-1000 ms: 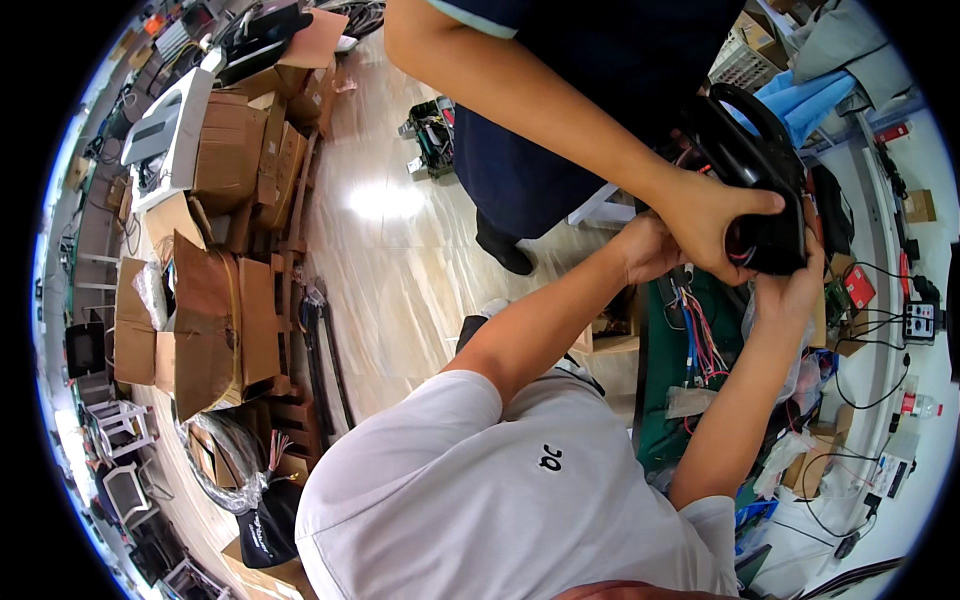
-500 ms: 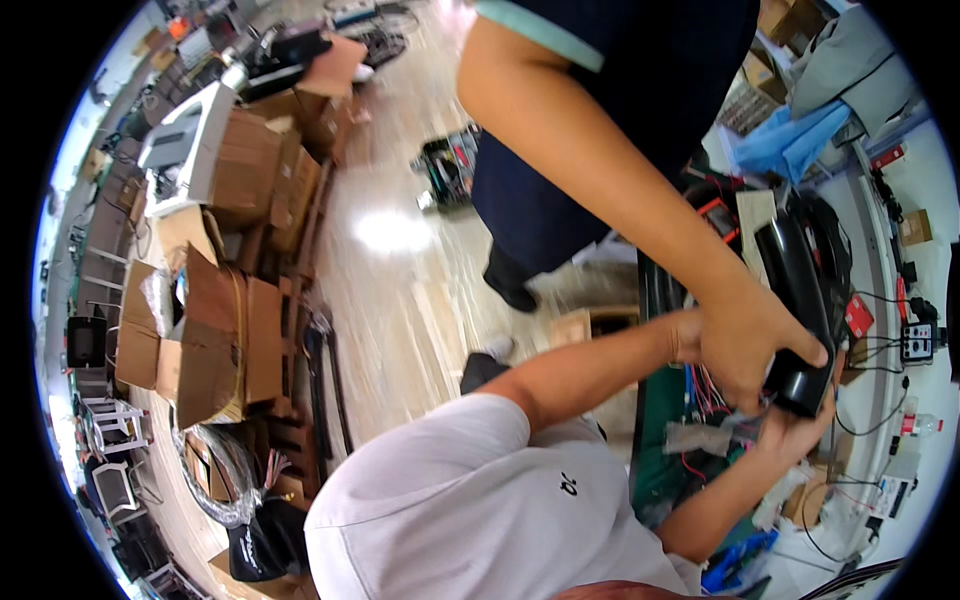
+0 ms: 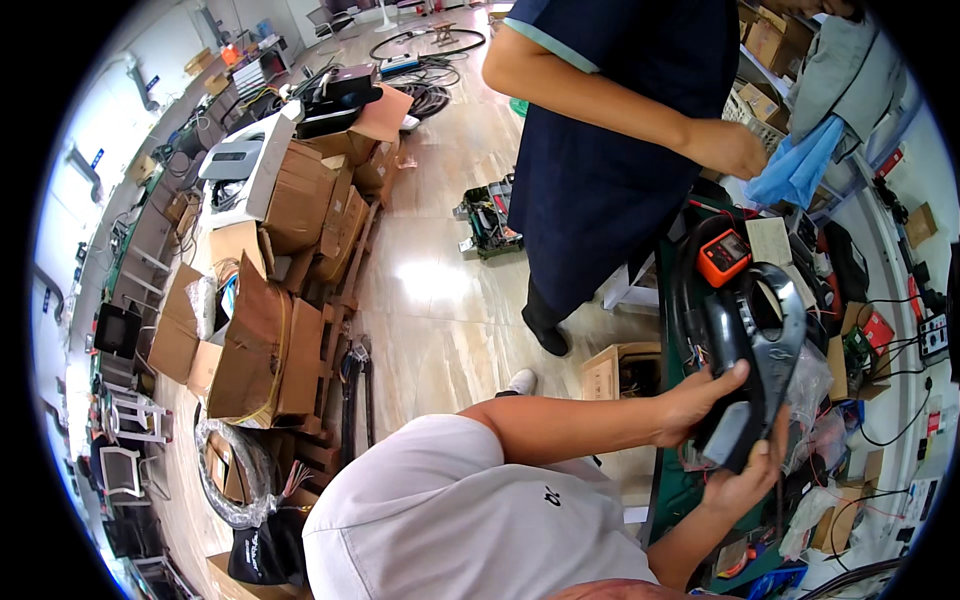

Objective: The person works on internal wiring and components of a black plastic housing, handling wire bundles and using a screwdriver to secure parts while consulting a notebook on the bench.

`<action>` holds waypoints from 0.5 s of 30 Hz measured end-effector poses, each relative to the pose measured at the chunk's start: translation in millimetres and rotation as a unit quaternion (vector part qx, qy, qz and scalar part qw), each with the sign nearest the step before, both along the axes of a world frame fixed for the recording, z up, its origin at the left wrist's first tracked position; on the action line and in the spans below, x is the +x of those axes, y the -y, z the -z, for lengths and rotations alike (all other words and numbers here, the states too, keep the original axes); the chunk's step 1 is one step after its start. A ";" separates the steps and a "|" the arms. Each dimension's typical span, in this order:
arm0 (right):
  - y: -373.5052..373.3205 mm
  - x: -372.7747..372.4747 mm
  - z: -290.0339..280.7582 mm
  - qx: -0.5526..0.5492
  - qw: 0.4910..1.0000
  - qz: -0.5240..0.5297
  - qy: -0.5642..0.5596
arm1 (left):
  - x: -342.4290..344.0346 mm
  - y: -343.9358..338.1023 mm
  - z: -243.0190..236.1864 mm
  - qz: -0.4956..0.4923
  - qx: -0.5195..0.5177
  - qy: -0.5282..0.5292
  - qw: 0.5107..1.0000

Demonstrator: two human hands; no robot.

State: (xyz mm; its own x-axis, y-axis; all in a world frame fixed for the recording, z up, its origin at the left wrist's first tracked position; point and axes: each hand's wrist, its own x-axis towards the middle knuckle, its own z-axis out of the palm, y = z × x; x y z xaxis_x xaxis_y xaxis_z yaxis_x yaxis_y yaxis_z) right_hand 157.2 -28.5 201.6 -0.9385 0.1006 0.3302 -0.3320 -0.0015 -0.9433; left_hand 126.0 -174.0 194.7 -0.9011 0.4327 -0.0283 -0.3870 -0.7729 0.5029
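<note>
— That big dark-grey plastic clamp meter with the looped jaw [image 3: 752, 355], who has it?

— The seated person, over the green bench top [image 3: 668, 480]. Left hand [image 3: 695, 402] wraps its body, thumb on top; right hand [image 3: 745, 482] cups the lower end, fingers curled shut around it.

— Which way does it point?

— Long axis runs away from the hands, loop end farthest, handle nearest. I'd keep both grips firm, clear of the small orange meter [image 3: 722, 256] beyond.

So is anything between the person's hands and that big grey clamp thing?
No. Both hands are already on the grey clamp meter: the left hand grips its side with the thumb across the body, and the right hand supports its lower end. Nothing visible sits between them.
</note>
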 end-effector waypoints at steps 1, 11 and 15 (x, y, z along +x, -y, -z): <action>3.6 7.4 7.9 0.040 0.999 -0.002 -0.006 | 11.0 8.4 3.1 -0.002 -0.013 0.024 1.000; 137.9 45.0 27.9 0.183 0.963 -0.197 -0.037 | 86.0 124.4 66.6 -0.121 0.049 0.200 0.971; 217.8 60.7 27.8 0.239 0.944 -0.227 -0.030 | 114.8 204.1 63.6 -0.171 0.085 0.197 0.962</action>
